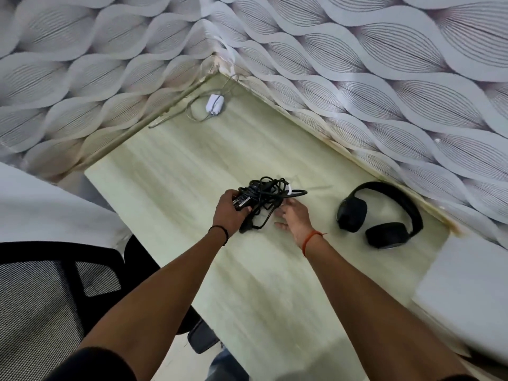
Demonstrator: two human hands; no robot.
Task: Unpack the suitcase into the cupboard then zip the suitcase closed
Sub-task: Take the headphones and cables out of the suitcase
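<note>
Two hands reach out over a pale, wood-look worktop [247,284] in a corner. The left hand [229,213] has its fingers curled tight round one black power brick [243,200], a flat box shape with a label on it. One long black cord [270,193] is bunched up in messy loops on the brick and hangs down a little under it. The right hand [295,217] is just beside the cord, and its fingertips pinch one loop of it. The left wrist wears a thin black band, and the right wrist wears an orange thread.

One pair of black headphones [380,215] lies flat on the worktop to the right, apart from the hands. It has two round, soft-looking ear pads and one curved band.

One small white box [214,104] with a thin wire sits far back in the corner. The walls have wavy grey leaf shapes. One black mesh chair [41,303] stands at the left.
</note>
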